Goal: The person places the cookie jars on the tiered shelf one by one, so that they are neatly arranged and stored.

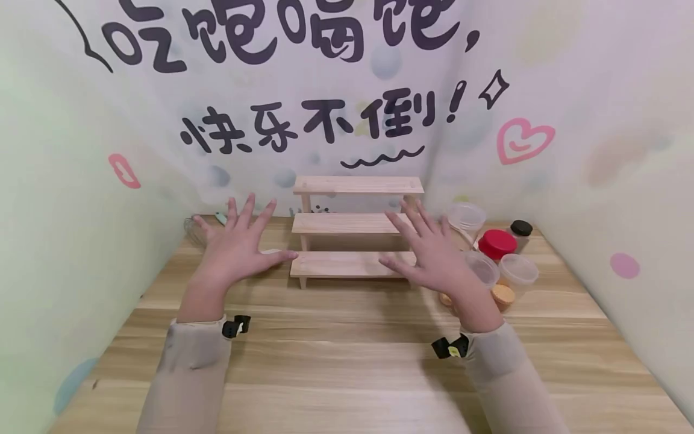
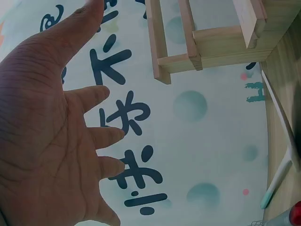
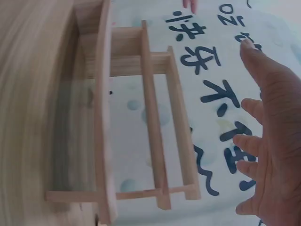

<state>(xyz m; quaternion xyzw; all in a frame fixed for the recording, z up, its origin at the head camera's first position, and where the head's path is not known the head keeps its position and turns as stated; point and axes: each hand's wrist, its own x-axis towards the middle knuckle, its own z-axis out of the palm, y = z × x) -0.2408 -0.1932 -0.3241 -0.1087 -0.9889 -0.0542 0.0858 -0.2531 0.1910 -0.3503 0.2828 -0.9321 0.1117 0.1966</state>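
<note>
Both hands hover over the table with fingers spread and hold nothing. In the head view my left hand (image 1: 235, 250) is off the left end of a three-tier wooden shelf (image 1: 349, 264), its thumb overlapping the lowest board's corner. My right hand (image 1: 436, 256) covers part of the shelf's right end. In the left wrist view the left hand (image 2: 56, 127) has its palm showing, with the shelf (image 2: 225, 44) above and to the right. The right wrist view shows the right hand (image 3: 277, 127) with stretched fingers, the shelf's tiers (image 3: 155, 122) beside it.
To the right stand clear plastic cups (image 1: 518, 269), a red-lidded jar (image 1: 497, 243), a black-lidded jar (image 1: 520, 230) and orange-brown pieces (image 1: 503, 295). At the left back lie a wire whisk (image 1: 194, 232) and a teal-tipped white utensil (image 2: 277, 181). A printed wall cloth (image 1: 303, 157) hangs behind.
</note>
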